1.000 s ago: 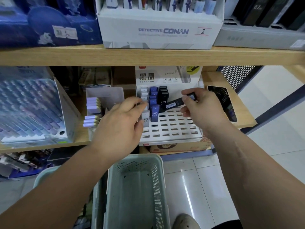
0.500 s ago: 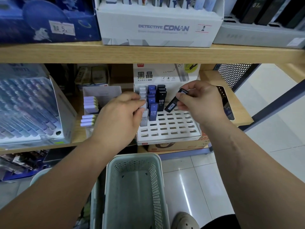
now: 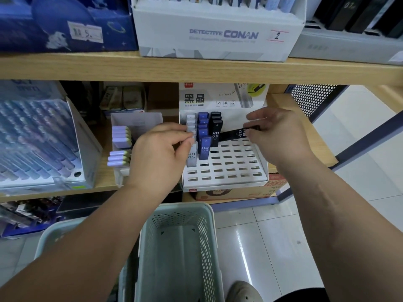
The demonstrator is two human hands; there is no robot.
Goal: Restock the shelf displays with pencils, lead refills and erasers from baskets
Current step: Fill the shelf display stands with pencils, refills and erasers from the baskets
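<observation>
Left hand (image 3: 159,153) fingers curled, pinching top of white HB 0.5 lead case (image 3: 192,156) standing in slotted display tray (image 3: 231,173), left column. Right hand (image 3: 277,134) pinches black lead case (image 3: 235,134), now flatter than before, over tray beside black column.

- The left hand (image 3: 161,153) is turned back-up, fingers curled; thumb and forefinger pinch the top of a white refill case (image 3: 192,159).
- The left forearm (image 3: 76,247) is bare and runs from the lower left corner up and right to the wrist.
- The right hand (image 3: 277,134) is also back-up; its bent fingers grip one end of a black refill case (image 3: 231,135), held nearly level and pointing toward the left hand.
- The right forearm (image 3: 327,214) is bare and slants up and left from the lower right edge.
- The two hands are near each other but apart.
</observation>
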